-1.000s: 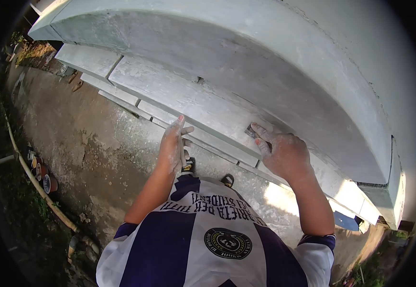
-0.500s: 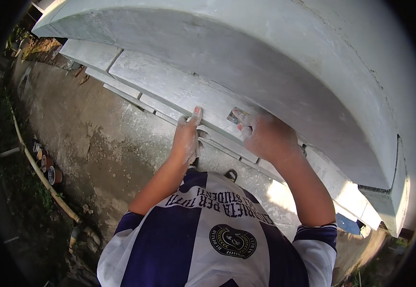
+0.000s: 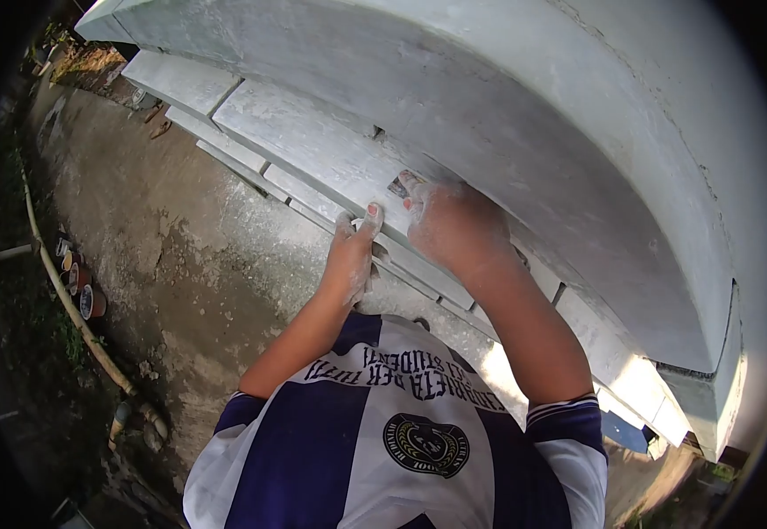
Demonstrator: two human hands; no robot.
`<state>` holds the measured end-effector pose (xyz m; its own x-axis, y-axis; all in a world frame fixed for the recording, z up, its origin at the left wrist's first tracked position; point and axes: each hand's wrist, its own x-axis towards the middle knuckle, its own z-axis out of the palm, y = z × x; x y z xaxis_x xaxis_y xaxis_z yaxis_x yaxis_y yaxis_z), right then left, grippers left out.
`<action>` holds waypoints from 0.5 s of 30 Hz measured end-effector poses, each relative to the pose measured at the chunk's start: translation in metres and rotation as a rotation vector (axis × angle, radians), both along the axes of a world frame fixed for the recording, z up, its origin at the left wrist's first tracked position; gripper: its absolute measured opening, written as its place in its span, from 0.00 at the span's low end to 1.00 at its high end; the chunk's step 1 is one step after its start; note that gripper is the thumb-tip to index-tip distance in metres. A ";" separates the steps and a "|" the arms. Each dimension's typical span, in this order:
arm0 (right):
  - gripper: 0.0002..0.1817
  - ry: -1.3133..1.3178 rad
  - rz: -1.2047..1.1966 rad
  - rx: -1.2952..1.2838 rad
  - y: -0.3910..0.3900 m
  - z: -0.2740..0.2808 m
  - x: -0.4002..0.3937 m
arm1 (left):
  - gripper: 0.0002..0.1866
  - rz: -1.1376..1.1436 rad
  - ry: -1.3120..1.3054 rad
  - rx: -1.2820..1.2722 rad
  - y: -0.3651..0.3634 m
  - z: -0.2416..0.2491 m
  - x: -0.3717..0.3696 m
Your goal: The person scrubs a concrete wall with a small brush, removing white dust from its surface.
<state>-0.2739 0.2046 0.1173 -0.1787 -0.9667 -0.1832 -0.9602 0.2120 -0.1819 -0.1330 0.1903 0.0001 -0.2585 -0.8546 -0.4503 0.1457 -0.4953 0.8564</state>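
From where I stand, the person's right hand (image 3: pixel 461 220) is pressed over a small, flat, dark-and-pale patterned piece (image 3: pixel 396 188), holding it against the long, pale grey, smooth-faced ledge (image 3: pixel 308 128). Only a corner of that piece shows past the fingers; I can't make out its material. It lies on the upper face of the ledge, close under the broad, curved, grey-white overhang (image 3: pixel 454 93).

The left hand (image 3: pixel 350 256), dusted with white powder, is at the ledge's front edge with its thumb uppermost. Whether it grips that edge or simply rests there, I can't tell, since its other fingers are mostly hidden.

This looks to me like rubbing work, and I'd say it calls for keeping the piece flat, with the pressure spread over several fingers rather than dug in at one corner. Long, even strokes along the ledge seem better than short scrubs in one spot. The overhang sits near the knuckles, so a low wrist would spare them a scrape. A steady left hand helps balance the lean over the narrow, pale stepped slabs (image 3: pixel 300 188) below, provided its thumb stays clear of the stroke.
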 end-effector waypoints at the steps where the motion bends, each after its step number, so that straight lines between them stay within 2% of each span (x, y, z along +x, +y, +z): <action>1: 0.18 0.004 -0.002 -0.012 -0.002 -0.003 0.002 | 0.41 0.002 -0.006 -0.001 0.000 -0.001 0.000; 4: 0.17 -0.043 0.046 -0.034 0.012 -0.001 -0.010 | 0.41 0.004 -0.007 0.005 -0.001 -0.003 0.000; 9: 0.19 -0.047 -0.106 0.143 0.076 0.014 -0.040 | 0.41 -0.011 -0.008 0.005 -0.001 -0.004 0.002; 15: 0.21 0.040 -0.048 0.078 0.071 0.016 -0.040 | 0.41 -0.032 -0.043 0.030 0.001 0.001 0.003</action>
